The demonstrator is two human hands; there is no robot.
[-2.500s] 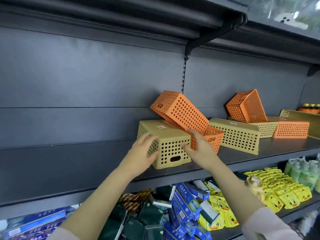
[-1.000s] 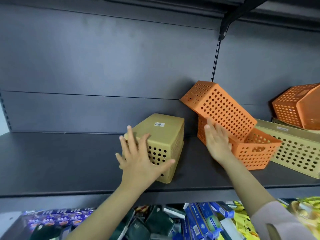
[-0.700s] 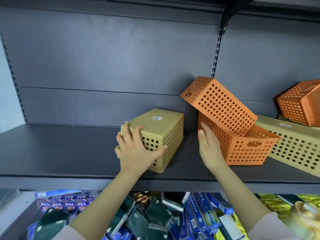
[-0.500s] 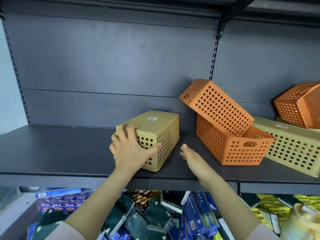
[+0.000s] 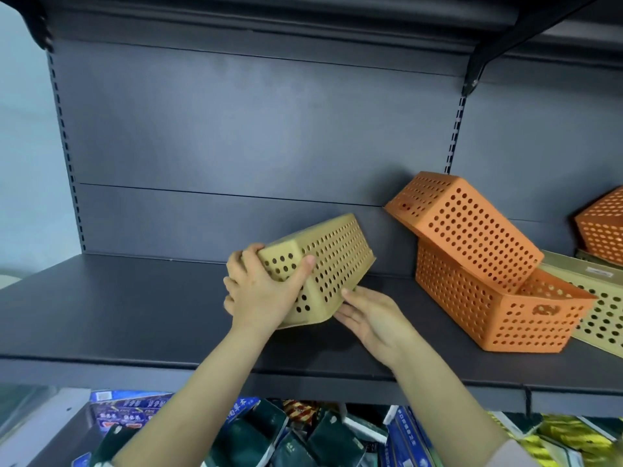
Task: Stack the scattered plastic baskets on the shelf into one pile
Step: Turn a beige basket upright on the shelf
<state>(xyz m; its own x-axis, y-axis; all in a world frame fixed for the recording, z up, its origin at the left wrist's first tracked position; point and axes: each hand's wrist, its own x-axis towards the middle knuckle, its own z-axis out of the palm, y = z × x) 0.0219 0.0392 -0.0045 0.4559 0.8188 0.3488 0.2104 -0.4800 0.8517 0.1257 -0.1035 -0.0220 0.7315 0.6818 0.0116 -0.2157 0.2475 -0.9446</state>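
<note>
head view: five baskets visible, two yellow, three orange, one orange cut off at the frame edge. the yellow basket (image 5: 317, 267) is tilted, lifted off the dark shelf (image 5: 135, 308), left of the upright orange basket (image 5: 499, 311), apart from it. a second orange basket (image 5: 465, 227) leans into that one. shelf left of the yellow basket is bare to its front edge. left hand (image 5: 259, 291) grips the yellow basket's near end, thumb on its wall; right hand (image 5: 367, 315) lies flat, fingers extended, beneath its lower rim.
</note>
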